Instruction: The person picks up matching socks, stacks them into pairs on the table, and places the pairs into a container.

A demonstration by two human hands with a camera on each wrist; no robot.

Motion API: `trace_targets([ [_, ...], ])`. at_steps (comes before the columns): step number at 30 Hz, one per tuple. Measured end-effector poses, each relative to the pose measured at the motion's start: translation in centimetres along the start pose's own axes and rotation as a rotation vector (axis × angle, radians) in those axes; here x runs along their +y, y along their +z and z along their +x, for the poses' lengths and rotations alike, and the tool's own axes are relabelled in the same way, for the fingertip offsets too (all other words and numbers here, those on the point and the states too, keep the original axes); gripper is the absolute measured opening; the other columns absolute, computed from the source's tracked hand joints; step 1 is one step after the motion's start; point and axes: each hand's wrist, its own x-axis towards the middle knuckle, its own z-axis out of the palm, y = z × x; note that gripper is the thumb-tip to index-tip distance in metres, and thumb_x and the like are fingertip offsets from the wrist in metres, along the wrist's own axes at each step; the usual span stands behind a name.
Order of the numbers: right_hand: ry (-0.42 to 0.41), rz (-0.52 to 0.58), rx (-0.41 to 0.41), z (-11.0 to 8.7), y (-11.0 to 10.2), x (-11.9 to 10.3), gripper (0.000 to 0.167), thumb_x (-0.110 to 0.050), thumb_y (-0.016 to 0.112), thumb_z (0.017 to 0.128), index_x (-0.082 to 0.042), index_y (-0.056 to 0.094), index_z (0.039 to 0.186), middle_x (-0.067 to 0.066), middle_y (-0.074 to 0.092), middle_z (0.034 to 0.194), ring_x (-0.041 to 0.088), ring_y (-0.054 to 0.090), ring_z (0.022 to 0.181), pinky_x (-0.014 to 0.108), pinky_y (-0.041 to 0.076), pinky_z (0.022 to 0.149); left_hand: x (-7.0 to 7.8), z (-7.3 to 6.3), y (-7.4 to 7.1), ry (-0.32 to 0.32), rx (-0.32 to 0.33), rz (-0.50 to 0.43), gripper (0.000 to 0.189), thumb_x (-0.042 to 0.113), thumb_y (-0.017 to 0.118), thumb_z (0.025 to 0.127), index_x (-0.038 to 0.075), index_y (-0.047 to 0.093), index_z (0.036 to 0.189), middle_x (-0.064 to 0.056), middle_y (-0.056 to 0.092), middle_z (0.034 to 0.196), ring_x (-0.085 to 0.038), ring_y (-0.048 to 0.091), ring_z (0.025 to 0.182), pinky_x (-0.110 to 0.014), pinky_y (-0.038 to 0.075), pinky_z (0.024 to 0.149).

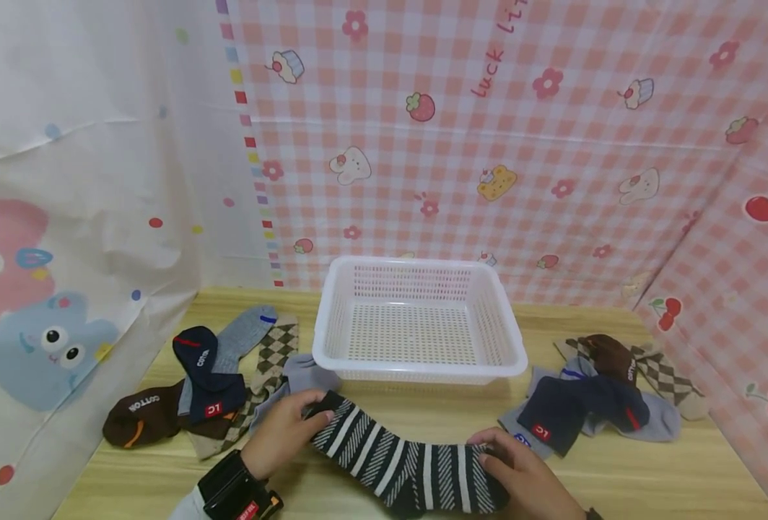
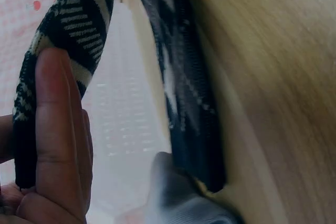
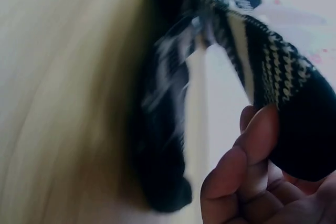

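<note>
Head view: striped sock (image 1: pixel 393 458) stretched between both hands, long axis running left to right, bent midway, on wearer's side of white basket (image 1: pixel 416 372). Left hand (image 1: pixel 286 431) pinched one end, right hand (image 1: pixel 525 469) other; left grip was nearer basket.

The striped sock (image 1: pixel 400 464) is matt knit, the basket (image 1: pixel 419 371) smooth plastic, the table (image 1: pixel 416 415) wood

The head view is evenly bright; dimmer wrist views blur the lower sock (image 3: pixel 161 124).
</note>
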Motion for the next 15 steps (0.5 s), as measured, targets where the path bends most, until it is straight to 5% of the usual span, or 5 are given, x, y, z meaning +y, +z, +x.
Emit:
trace_targets([
  [7, 0.054, -0.344, 0.047, 0.8, 0.0, 0.5, 0.017, -0.019, 0.066, 0.097, -0.014, 0.065, 0.114, 0.000, 0.068, 0.101, 0.008, 0.060, 0.089, 0.027, 0.050, 0.075, -0.9, 0.8, 1.0, 0.005, -0.050, 0.131, 0.018, 0.008, 0.070, 0.091, 0.006, 0.071, 0.110, -0.011, 0.074, 0.105, -0.023, 0.068, 0.094, -0.041, 0.054, 0.084],
  [15, 0.027, -0.590, 0.090, 1.0, 0.3, 0.9, 0.017, -0.018, 0.076, 0.090, -0.019, 0.064, 0.103, -0.008, 0.064, 0.097, 0.008, 0.060, 0.091, 0.036, 0.054, 0.081, -1.3, 0.9, 0.9, -0.035, -0.048, 0.234, 0.035, -0.003, 0.065, 0.091, 0.005, 0.065, 0.125, -0.004, 0.070, 0.098, -0.017, 0.067, 0.092, -0.041, 0.054, 0.082],
])
